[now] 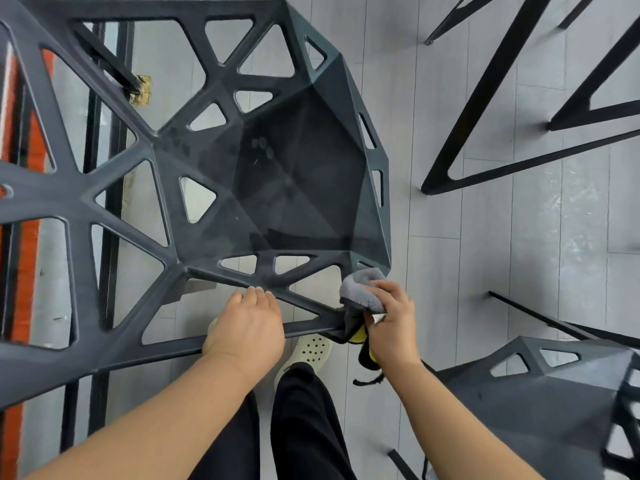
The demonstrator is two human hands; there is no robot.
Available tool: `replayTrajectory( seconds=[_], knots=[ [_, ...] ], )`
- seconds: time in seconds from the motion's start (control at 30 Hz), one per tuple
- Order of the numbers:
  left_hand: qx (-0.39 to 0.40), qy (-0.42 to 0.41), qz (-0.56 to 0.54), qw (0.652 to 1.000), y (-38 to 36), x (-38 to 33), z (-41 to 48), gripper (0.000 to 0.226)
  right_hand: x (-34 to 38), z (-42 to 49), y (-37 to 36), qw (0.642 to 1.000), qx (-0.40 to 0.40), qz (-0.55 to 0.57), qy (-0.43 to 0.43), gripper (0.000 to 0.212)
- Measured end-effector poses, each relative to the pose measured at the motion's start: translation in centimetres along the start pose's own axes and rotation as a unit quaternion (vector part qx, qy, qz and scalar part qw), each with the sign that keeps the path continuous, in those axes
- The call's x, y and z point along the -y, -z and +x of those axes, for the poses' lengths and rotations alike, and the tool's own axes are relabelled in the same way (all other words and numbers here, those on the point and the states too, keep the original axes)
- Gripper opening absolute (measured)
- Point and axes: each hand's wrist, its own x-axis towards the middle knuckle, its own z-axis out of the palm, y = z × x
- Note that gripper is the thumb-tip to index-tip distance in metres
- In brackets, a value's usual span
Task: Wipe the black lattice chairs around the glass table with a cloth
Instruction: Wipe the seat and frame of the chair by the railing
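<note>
Right fingers (386,289) curl round and pinch the bunched grey cloth (360,292), which is held against the chair's (277,174) near right corner. The cloth's yellow-and-black part hangs below the right hand (393,323). Left fingers (258,297) lie pressed together, tips on a strut at the chair's near edge. The left hand (247,327) rests over the rim, thumb hidden. A shoe (313,351) stands on the floor (485,254) beneath that rim. A second chair (540,386) stands right of the first.
</note>
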Motion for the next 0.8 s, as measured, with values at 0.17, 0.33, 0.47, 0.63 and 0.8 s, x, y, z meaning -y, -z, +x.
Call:
replayTrajectory(
  seconds=[0.17, 0.33, 0.47, 0.63, 0.8],
  knots=[
    [0.012, -0.005, -0.029, 1.0, 0.0, 0.0, 0.3, 0.04, 0.8, 7.7, 0.1, 0.995, -0.078, -0.056, -0.034, 0.039],
    [0.024, -0.001, -0.054, 0.998, -0.1, 0.0, 0.4, 0.056, 2.8, 15.2, 2.3, 0.996, -0.086, -0.038, -0.01, 0.032],
    [0.039, -0.005, -0.026, 0.999, 0.1, -0.1, 0.2, 0.056, 4.5, 15.3, 2.4, 0.996, -0.064, -0.064, 0.027, 0.039],
    [0.037, -0.022, -0.007, 0.999, 1.1, -0.1, -0.1, 0.057, 1.7, 7.3, 0.9, 0.983, -0.043, -0.157, 0.081, 0.048],
    [0.063, -0.093, 0.025, 0.993, 1.9, 0.3, -0.5, 0.043, 1.6, 3.7, 0.2, 0.984, -0.023, -0.168, 0.05, 0.051]
  ],
)
